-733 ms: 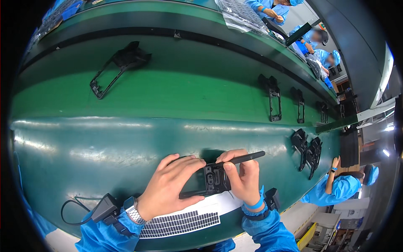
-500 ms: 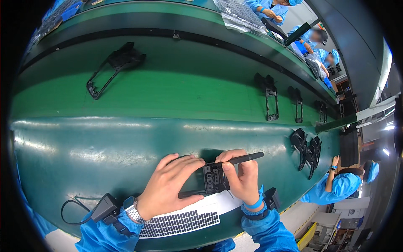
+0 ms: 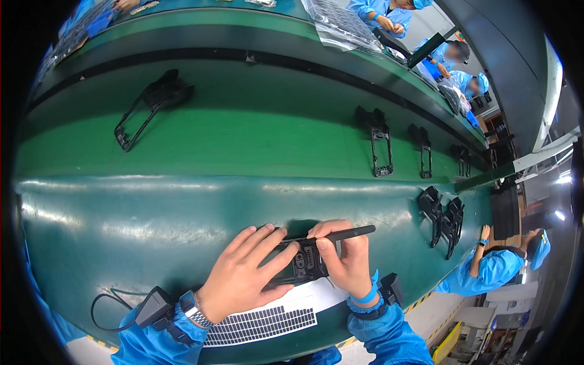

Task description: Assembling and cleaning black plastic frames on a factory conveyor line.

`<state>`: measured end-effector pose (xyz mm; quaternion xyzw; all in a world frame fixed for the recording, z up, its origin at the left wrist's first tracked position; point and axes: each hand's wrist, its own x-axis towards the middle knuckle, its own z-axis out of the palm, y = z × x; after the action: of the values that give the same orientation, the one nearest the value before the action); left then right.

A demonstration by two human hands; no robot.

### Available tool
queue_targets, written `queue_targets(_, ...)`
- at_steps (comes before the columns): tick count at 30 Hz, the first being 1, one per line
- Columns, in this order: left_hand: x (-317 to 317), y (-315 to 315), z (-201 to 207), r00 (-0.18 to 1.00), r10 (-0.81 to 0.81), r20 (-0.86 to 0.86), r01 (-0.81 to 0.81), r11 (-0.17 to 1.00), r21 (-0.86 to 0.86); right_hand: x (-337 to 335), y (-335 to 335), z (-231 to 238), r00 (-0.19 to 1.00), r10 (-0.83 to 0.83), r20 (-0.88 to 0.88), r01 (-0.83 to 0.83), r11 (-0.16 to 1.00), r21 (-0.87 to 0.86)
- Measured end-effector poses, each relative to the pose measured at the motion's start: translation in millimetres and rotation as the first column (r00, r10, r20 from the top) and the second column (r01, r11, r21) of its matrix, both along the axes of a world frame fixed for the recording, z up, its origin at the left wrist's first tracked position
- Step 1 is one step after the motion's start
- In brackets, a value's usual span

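Note:
A black plastic housing (image 3: 309,261) with round and slotted recesses lies on the green bench in front of me. Across its left part spreads my left hand (image 3: 248,271), fingers stretched apart, index fingertip resting on the housing and thumb by its near edge. Pinched between the fingers of my right hand (image 3: 345,258) is a slim black stick-like tool (image 3: 358,232); its thick end points right and its other end is hidden near the housing's far edge. Beneath the housing and my hands lies a white sheet (image 3: 261,325) with rows of small black rectangles.
Two black assemblies (image 3: 443,219) stand at the bench's right. Beyond the bench, a green belt (image 3: 255,134) carries several black frames, one (image 3: 152,106) at far left and others at right. A co-worker (image 3: 486,267) sits at right; others work across the line. A black cable (image 3: 109,307) loops at left.
My left fingers have spread, and the index fingertip has come down over the housing. My right hand with the tool has shifted slightly left. The whole view has tilted a little.

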<state>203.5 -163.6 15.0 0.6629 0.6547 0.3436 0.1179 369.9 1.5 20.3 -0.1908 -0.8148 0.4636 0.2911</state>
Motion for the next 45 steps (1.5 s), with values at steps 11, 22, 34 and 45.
queue_targets(11,2,3,12,0.999,-0.02,-0.041,0.017,0.999,-0.05,8,3,1,0.954,-0.153,-0.257,0.05,0.929,-0.367)
queue_targets(22,-65,80,39,0.821,0.425,-0.381,-0.414,0.903,0.115,24,59,-9,0.57,-0.665,-0.483,0.344,0.726,-0.595)
queue_targets(34,-55,231,10,0.761,0.546,-0.351,-0.492,0.838,0.238,16,60,-7,0.455,-0.754,-0.474,0.403,0.649,-0.645)
queue_targets(45,15,298,21,0.748,0.66,0.064,-0.663,0.747,0.045,15,60,-15,0.449,-0.763,-0.464,0.395,0.635,-0.664)
